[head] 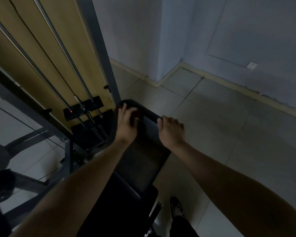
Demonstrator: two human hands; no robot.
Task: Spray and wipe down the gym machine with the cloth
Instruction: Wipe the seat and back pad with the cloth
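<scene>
I see left hand fingers curled on cloth, far end of bench pad | right hand pinches cloth's right edge, probably, too dark | weight stack left

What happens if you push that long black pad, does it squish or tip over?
Probably squishes a little: the pad has a rounded, cushioned-looking top edge. It likely won't tip, since it seems mounted on the metal frame. Its smooth cover might be slippery; the right hand curls over its edge.

Two hands, one cloth, one padded bench, one weight stack.
</scene>
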